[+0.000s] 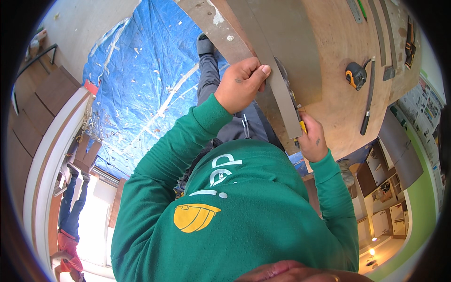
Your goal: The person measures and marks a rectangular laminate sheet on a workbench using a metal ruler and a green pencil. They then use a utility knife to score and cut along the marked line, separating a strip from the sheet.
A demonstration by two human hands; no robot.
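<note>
My left hand (pixel 241 83) is closed, thumb against the bent forefinger, on the edge of a narrow grey-brown strip (pixel 283 96) at the near edge of the workbench. The strip slants from that hand down toward my right hand (pixel 313 137). My right hand is closed around a small yellow tool (pixel 302 127) beside the strip's lower end; it looks like a utility knife, though the fingers hide most of it. Beyond the strip lies a wide grey-brown sheet (pixel 296 47) on the wooden bench (pixel 343 110).
On the bench's right lie a tape measure (pixel 355 76), a thin bar with a dark handle (pixel 369 96), narrow dark strips (pixel 379 33) and an orange-and-black tool (pixel 410 42). Blue tarp (pixel 141 70) covers the floor at left. Another person (pixel 70 225) is far off at lower left.
</note>
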